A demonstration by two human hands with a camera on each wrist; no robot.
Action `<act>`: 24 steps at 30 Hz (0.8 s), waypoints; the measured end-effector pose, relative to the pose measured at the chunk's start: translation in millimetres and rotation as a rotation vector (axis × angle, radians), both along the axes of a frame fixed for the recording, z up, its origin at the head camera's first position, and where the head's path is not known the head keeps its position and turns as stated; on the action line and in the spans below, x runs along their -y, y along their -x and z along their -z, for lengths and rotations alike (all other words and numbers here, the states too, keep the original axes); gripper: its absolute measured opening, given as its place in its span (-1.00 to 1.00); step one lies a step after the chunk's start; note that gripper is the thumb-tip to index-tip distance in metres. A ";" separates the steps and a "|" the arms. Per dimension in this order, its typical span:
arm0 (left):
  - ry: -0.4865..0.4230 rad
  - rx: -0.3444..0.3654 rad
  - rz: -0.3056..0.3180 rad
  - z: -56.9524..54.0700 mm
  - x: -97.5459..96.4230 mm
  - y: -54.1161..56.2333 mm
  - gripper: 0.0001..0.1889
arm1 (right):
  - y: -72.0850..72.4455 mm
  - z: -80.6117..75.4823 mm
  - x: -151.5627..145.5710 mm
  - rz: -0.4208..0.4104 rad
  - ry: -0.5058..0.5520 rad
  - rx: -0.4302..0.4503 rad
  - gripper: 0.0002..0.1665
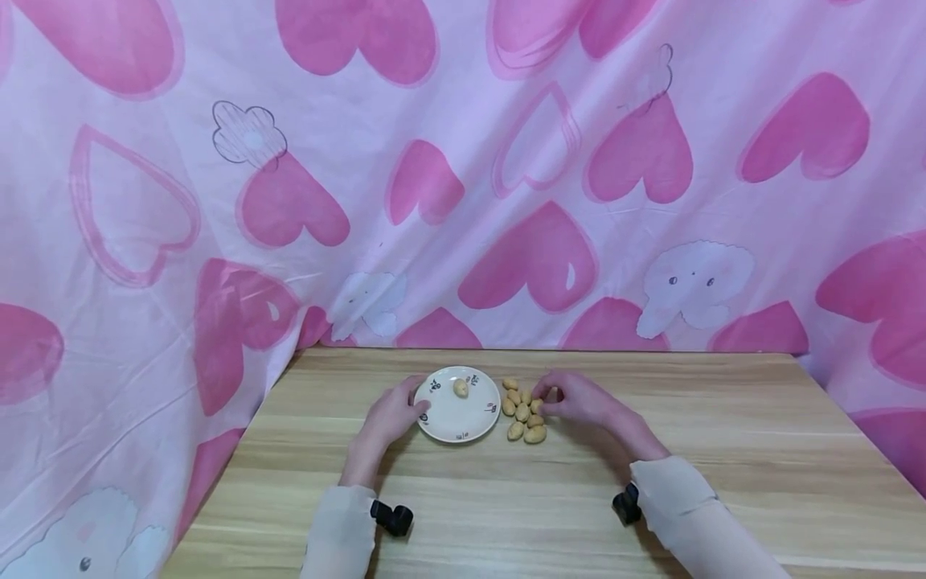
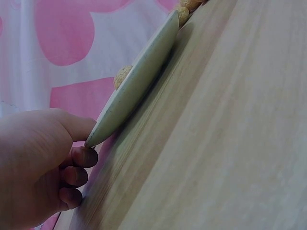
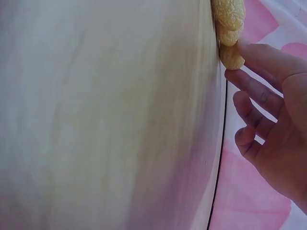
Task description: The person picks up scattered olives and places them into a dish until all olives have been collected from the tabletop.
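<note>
A round white plate (image 1: 457,414) with small dark and red drawings lies on the table, and one small yellow-tan potato (image 1: 460,388) sits on its far part. My left hand (image 1: 394,412) grips the plate's left rim, thumb over the edge; in the left wrist view the fingers curl at its underside. Right of the plate lies a loose group of several small potatoes (image 1: 515,432) with wrinkled skin. At the group's right side, my right hand (image 1: 579,398) has thumb and forefinger about one potato (image 3: 232,57), pinching it while the other fingers bend loosely.
The wooden table (image 1: 477,515) has a light striped grain. Behind it and along its sides hangs a pink cloth (image 1: 463,265) with hearts and white cartoon figures. Black wrist cameras (image 1: 393,519) sit by both light sleeves.
</note>
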State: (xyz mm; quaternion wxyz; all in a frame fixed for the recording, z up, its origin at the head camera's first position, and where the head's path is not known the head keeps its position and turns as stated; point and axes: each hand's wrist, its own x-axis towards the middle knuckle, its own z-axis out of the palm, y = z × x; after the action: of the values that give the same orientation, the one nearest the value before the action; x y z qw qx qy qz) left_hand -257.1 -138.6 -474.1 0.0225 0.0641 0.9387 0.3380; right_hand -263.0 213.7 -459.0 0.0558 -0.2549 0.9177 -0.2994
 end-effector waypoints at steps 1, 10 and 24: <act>-0.001 0.000 0.000 -0.3 0.0 0.0 -0.43 | 0.5 -0.2 0.6 0.002 -0.004 -0.002 -0.84; 0.013 0.001 0.004 -0.8 0.7 0.2 -0.43 | 1.0 -3.4 5.4 0.027 -0.015 0.004 -0.84; 0.015 -0.007 0.018 0.6 2.2 1.2 -0.43 | -2.1 -14.8 15.0 0.059 0.013 -0.048 -0.76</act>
State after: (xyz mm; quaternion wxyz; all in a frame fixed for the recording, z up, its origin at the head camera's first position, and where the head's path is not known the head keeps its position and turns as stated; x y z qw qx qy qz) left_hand -258.3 -140.8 -474.7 0.0226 0.0737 0.9407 0.3304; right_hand -261.0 198.6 -444.1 0.0235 -0.2352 0.9239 -0.3010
